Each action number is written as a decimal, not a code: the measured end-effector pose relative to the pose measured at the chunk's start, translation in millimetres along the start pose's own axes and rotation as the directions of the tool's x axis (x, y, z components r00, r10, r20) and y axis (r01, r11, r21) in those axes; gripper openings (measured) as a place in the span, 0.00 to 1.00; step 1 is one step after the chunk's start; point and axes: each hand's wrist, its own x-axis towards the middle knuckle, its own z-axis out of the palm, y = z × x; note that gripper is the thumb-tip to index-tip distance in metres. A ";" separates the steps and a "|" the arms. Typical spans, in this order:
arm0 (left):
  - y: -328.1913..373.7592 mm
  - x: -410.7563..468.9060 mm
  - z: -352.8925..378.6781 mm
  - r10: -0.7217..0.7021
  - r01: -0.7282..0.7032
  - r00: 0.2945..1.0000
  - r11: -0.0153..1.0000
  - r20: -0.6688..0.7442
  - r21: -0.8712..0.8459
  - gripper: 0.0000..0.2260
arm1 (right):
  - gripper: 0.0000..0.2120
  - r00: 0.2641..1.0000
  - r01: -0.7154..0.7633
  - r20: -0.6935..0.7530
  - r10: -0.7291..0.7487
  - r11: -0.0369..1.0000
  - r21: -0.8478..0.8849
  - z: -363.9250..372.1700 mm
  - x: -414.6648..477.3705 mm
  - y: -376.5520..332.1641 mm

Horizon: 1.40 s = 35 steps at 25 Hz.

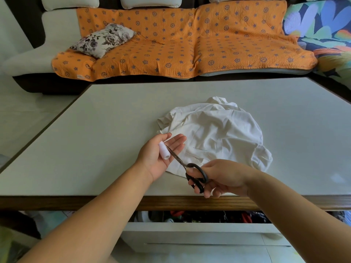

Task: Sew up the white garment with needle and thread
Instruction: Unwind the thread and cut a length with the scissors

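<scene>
Garment [214,133], white, lies crumpled in a loose heap on the pale surface [95,139], right of centre and a little back from the near edge. A thin dark line on its near folds is probably the needle [199,148]; the view is too coarse to be sure. Left hand [161,154] hovers palm up over the garment's near left corner, fingers straight and slightly spread, thumb out to the side. A white spool [164,152] lies lengthwise in the palm beside the thumb base, carried rather than clasped. Right hand [222,177] is above the near edge of the surface, its thumb and fingers curled through the black handle loops of the scissors [190,168] and holding them firmly. The blades are together or very nearly so and run up and left; their tip sits at the far end of the spool, over the left palm. No loose thread can be made out between spool and blades. Below the near edge a drawer [199,217] stands open with mixed coloured contents. Beyond the surface is a sofa [209,44] under an orange patterned cover, with a floral cushion [102,39] at its left end.
</scene>
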 end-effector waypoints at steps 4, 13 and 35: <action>0.5 2.4 -0.6 0.010 -0.011 1.000 0.999 -0.013 -0.043 0.03 | 0.27 1.000 0.007 0.006 -0.007 1.000 0.007 -1.1 1.6 0.8; 0.6 2.5 -0.8 0.025 -0.027 0.999 0.998 -0.033 -0.056 0.03 | 0.26 1.000 0.006 -0.001 -0.006 1.000 -0.010 -1.0 5.3 4.4; -0.9 3.9 -1.3 0.061 -0.062 0.996 0.998 -0.064 -0.022 0.03 | 0.17 0.997 -0.032 -0.076 0.026 0.997 -0.069 -5.6 -1.0 3.7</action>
